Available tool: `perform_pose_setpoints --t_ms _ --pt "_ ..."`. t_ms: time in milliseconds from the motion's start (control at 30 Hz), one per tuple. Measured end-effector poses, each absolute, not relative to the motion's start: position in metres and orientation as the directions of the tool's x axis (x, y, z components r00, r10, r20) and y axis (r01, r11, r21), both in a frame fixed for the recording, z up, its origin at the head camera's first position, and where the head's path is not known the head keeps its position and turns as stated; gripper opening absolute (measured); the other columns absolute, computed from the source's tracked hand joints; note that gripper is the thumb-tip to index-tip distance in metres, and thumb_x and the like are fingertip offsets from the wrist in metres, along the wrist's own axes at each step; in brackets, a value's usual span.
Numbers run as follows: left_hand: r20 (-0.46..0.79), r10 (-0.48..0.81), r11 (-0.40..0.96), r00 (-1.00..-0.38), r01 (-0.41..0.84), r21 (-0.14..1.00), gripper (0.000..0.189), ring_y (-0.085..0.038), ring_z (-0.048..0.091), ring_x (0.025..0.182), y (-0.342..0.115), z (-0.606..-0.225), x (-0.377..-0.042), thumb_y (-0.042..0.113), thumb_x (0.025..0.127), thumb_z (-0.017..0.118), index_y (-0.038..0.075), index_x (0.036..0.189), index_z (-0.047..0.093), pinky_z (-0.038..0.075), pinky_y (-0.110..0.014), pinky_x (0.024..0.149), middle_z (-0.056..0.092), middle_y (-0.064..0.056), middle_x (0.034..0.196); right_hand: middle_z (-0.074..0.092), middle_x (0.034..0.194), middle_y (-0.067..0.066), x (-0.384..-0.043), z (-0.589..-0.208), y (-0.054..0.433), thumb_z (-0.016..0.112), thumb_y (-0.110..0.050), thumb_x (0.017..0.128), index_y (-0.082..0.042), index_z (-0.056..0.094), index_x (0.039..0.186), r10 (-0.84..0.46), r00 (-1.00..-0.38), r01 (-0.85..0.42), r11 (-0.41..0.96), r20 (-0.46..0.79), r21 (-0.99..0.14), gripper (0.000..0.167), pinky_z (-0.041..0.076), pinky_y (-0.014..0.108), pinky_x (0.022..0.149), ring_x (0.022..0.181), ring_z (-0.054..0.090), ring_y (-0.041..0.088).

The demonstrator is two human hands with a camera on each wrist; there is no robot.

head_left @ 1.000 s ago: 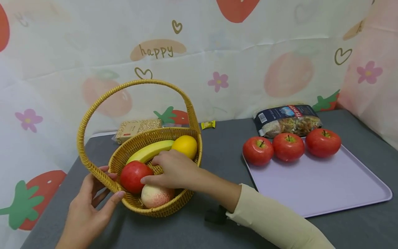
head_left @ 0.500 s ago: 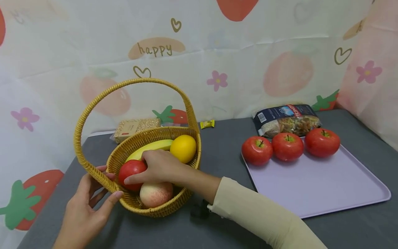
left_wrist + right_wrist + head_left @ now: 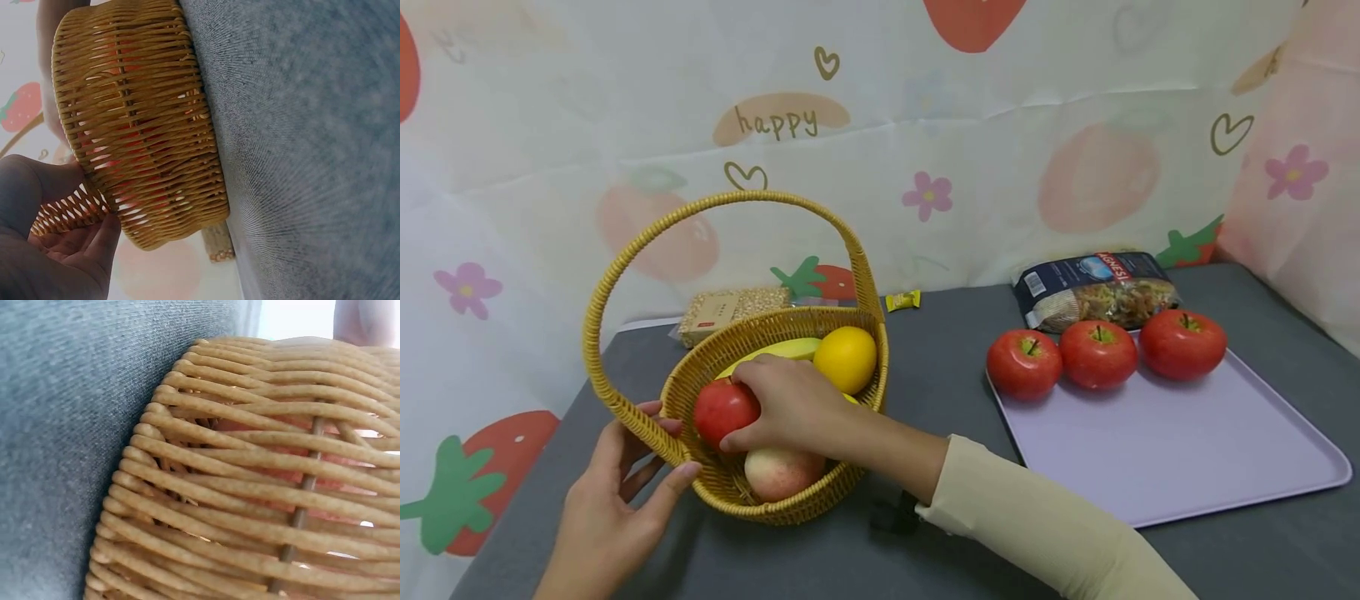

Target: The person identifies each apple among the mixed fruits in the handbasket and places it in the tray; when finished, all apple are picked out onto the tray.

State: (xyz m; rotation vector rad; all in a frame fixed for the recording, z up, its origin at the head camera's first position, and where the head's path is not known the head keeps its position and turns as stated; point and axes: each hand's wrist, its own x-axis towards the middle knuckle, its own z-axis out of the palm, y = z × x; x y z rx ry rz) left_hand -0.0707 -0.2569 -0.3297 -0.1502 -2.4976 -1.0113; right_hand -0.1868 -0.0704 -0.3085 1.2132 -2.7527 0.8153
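In the head view a yellow wicker basket [image 3: 760, 510] with a tall arched handle [image 3: 756, 197] stands on the grey table. My left hand [image 3: 617, 508] grips the handle's base at the near left rim; the left wrist view shows thumb and fingers [image 3: 100, 247] around it. Inside the basket, my right hand [image 3: 801, 408] grips a red apple [image 3: 722, 412] between thumb and fingers. A pale pink peach [image 3: 784, 475] lies below that hand. Behind it are a banana [image 3: 793, 348], partly hidden, and a round yellow fruit [image 3: 846, 360]. Woven basket wall [image 3: 250, 462] fills most of the right wrist view.
On the right, a lilac tray [image 3: 1187, 450] carries three red apples [image 3: 1097, 355] along its far edge. A bag of pasta [image 3: 1097, 292] lies behind them. Behind the basket are a packet of grains [image 3: 730, 310] and a small yellow wrapped sweet [image 3: 903, 300].
My right hand has moved left from over the basket's middle and taken hold of the red apple, which now sits slightly higher and turned. My left hand has stayed at the handle.
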Motion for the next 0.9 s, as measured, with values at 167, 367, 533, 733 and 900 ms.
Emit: perform_pose_setpoints --t_ms 167,367,533,733,900 --pt "0.429 -0.068 0.733 -0.901 0.247 0.634 0.072 0.009 0.049 0.109 -0.256 -0.329 -0.07 0.005 0.084 0.081 0.005 0.143 0.04 0.04 -0.001 0.084 0.058 -0.008 0.122 0.063 0.124 -0.007 -0.182 -0.305 -0.064 0.082 -0.051 0.079 -0.018 0.066 0.127 -0.692 -0.652 -0.755 0.552 0.31 -0.355 0.06 0.049 0.02 0.085 0.103 0.056 0.008" --pt "0.431 -0.069 0.733 -0.9 0.247 0.633 0.072 0.009 0.049 0.11 -0.256 -0.329 -0.07 0.006 0.085 0.081 0.005 0.143 0.04 0.04 0.0 0.084 0.058 -0.008 0.122 0.062 0.13 -0.004 -0.175 -0.303 -0.051 0.081 -0.052 0.08 -0.018 0.067 0.128 -0.684 -0.558 -0.821 0.537 0.469 -0.194 0.06 0.047 0.025 0.093 0.11 0.052 0.015" --pt "0.423 -0.073 0.736 -0.903 0.237 0.634 0.071 0.009 0.049 0.109 -0.256 -0.329 -0.071 0.007 0.085 0.081 0.004 0.143 0.04 0.04 0.0 0.082 0.058 -0.009 0.122 0.062 0.131 0.002 -0.172 -0.303 -0.034 0.084 -0.046 0.079 -0.014 0.068 0.125 -0.648 -0.45 -0.86 0.499 0.614 -0.104 0.058 0.049 0.029 0.094 0.112 0.053 0.02" --pt "0.408 -0.084 0.734 -0.909 0.22 0.642 0.071 0.011 0.048 0.109 -0.256 -0.329 -0.071 0.008 0.086 0.081 0.005 0.144 0.04 0.04 0.0 0.082 0.058 -0.009 0.123 0.063 0.13 0.006 -0.17 -0.302 -0.012 0.087 -0.043 0.077 -0.01 0.068 0.121 -0.609 -0.325 -0.879 0.476 0.723 0.006 0.058 0.052 0.034 0.091 0.111 0.054 0.024" --pt "0.417 -0.082 0.727 -0.905 0.232 0.646 0.07 0.011 0.049 0.109 -0.256 -0.329 -0.071 0.007 0.086 0.08 0.006 0.144 0.04 0.041 -0.001 0.083 0.058 -0.008 0.122 0.063 0.131 0.007 -0.167 -0.301 0.004 0.088 -0.044 0.074 -0.01 0.069 0.12 -0.594 -0.289 -0.864 0.5 0.751 0.063 0.06 0.052 0.037 0.088 0.111 0.053 0.025"
